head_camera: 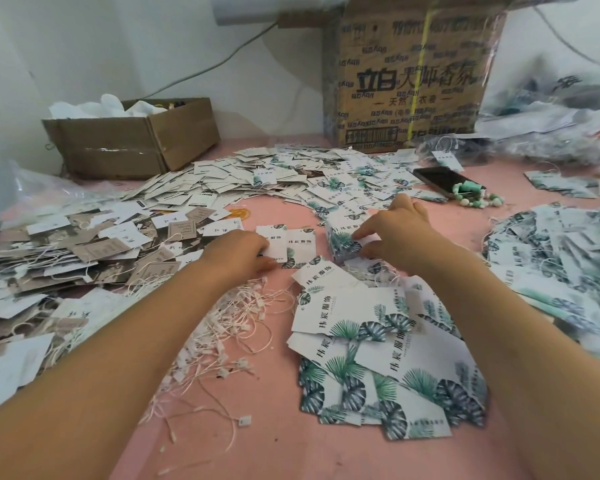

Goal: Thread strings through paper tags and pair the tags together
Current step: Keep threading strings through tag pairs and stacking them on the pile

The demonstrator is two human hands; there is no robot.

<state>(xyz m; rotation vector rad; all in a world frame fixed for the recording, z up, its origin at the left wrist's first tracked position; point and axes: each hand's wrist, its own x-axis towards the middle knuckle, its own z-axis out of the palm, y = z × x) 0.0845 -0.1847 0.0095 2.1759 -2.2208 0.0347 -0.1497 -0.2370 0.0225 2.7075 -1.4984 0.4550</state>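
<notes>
Two white leaf-printed tags (288,244) lie side by side on the pink table. My left hand (238,252) grips the near left edge of this pair. My right hand (397,230) holds a small stack of leaf tags (344,241) on edge, thumb and fingers pinching it. A loose heap of white strings with small plastic locks (229,337) lies below my left hand. A fan of larger leaf tags (378,362) spreads under my right forearm.
Mixed white and brown tags (84,251) pile up at left, more leaf tags (309,174) at the back and strung ones at right (561,258). A phone (440,180) with green beads, a small open box (132,136) and a tall carton (409,74) stand behind.
</notes>
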